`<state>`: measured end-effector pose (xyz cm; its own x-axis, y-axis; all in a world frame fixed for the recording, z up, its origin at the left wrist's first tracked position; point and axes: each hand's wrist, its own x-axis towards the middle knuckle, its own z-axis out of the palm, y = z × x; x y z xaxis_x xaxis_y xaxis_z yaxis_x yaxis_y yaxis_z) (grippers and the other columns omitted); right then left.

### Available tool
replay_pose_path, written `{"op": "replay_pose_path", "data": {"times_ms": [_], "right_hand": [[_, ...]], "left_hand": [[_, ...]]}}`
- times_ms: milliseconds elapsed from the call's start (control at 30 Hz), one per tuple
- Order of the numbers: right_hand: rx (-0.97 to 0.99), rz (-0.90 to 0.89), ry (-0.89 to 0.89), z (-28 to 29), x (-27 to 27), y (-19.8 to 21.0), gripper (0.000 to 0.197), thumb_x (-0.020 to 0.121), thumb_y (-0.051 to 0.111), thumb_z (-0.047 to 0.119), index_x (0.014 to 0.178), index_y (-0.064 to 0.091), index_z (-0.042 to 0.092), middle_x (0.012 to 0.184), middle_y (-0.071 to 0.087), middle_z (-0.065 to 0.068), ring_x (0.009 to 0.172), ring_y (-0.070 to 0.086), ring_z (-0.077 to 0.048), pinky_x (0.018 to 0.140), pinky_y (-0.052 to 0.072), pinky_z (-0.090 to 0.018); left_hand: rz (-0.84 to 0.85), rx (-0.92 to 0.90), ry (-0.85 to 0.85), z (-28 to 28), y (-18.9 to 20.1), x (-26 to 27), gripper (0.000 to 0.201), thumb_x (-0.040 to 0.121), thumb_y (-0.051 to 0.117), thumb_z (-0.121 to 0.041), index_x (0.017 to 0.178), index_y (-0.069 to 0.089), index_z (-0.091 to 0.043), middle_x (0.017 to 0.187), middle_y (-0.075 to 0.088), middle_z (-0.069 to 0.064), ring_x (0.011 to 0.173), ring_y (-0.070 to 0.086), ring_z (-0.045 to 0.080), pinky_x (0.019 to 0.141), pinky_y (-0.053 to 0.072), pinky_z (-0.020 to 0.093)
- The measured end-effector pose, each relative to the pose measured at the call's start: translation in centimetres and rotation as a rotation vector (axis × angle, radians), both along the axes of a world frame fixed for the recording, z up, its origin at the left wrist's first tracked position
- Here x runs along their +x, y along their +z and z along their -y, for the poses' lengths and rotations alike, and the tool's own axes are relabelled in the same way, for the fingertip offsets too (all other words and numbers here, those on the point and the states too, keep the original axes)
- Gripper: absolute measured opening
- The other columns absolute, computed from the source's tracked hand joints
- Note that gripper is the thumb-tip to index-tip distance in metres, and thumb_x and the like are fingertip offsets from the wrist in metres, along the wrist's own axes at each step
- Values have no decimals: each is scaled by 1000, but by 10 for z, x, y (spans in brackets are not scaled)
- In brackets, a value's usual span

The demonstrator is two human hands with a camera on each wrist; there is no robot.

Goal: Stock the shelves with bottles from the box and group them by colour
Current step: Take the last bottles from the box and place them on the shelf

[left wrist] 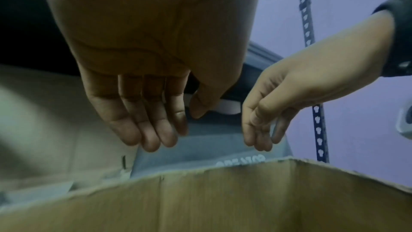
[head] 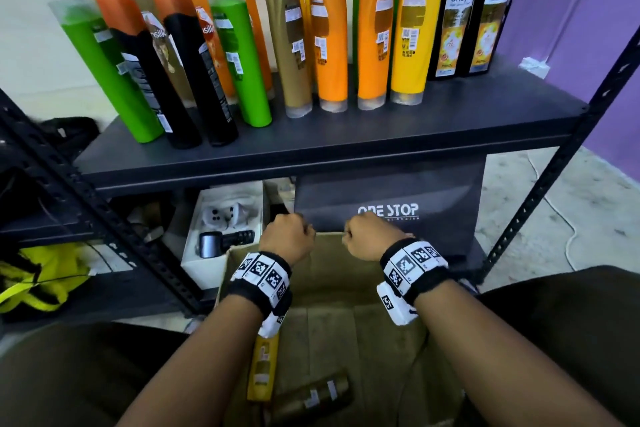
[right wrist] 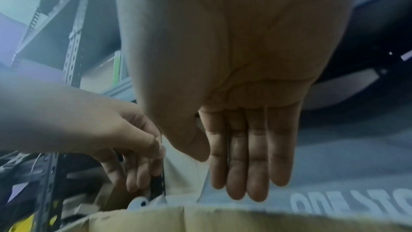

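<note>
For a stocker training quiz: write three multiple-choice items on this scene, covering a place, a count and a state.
1. The two black Shayla bottles stand on the shelf at its: A left end, B right end, C middle.
2. Bottles visible in the box: A none, B two, C five.
3. The left hand and right hand: A both empty, B left grips a bottle, C right grips a bottle.
B: they are rightmost. B: a yellow bottle and a brown bottle lie inside. A: wrist views show bare, relaxed fingers.
</note>
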<state>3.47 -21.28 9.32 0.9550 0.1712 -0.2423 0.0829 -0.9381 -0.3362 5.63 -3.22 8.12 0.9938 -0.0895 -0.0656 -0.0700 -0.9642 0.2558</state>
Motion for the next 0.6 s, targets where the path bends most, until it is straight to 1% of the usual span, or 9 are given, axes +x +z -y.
{"op": "replay_pose_path", "data": {"times_ms": [67,133,200,233,300,367,433,533,600], "right_hand": [[-16,-50,6,-4,-1,-19,29,98,49,30,101,69,9,114,66,-12,103,63,-33,93,53,-43],[-24,-101,6,-8,-5,-42,31,99,49,30,103,69,8,116,67,-12,105,62,-33,94,53,-43],[-46,-169,18,-13,-12,-68,29,100,49,32,100,66,8,116,67,-14,103,62,-34,91,52,-41],[-62,-206,28,-15,-17,-82,29,100,50,33,103,66,9,118,66,-16,104,62,-35,89,52,-40],[-89,-272,43,-19,-26,-109,34,100,52,32,115,66,5,125,63,-18,112,61,-36,90,48,-38],[-97,-338,41,-21,-35,-132,38,99,53,31,119,65,1,126,63,-20,113,62,-36,86,47,-35],[-114,-390,46,-22,-43,-149,38,99,52,32,116,66,2,123,65,-19,109,64,-35,83,47,-34],[-125,-475,76,-25,-51,-170,35,99,52,33,109,68,3,118,65,-17,100,65,-33,82,51,-34],[-135,-521,95,-31,-55,-180,32,100,52,31,101,67,3,100,62,-14,81,63,-30,73,49,-33]], "left_hand": [[-57,8,26,-7,-19,0,36,98,49,-38,105,69,-9,108,68,18,99,66,37,83,55,41],[-119,52,60,-15,-38,-1,40,97,48,-41,112,67,-9,115,67,18,104,65,36,86,54,41],[-184,104,71,-23,-57,-3,44,99,46,-41,122,64,-8,125,65,16,113,63,35,92,51,40],[-226,114,74,-27,-68,-4,45,100,45,-40,126,63,-7,129,64,16,118,61,34,96,49,39],[-321,125,93,-34,-87,-10,45,100,48,-36,130,61,-5,135,62,17,123,58,35,102,47,39],[-410,110,143,-41,-106,-18,44,99,53,-34,132,61,-6,136,61,16,124,58,36,102,49,39],[-453,99,162,-47,-119,-27,42,99,55,-33,133,62,-10,137,60,15,125,59,37,101,50,39],[-506,84,130,-58,-141,-36,42,103,49,-30,139,58,-11,144,56,14,132,52,36,108,44,40],[-541,45,170,-65,-154,-39,44,103,51,-29,142,54,-9,145,55,16,132,52,36,106,43,39]]}}
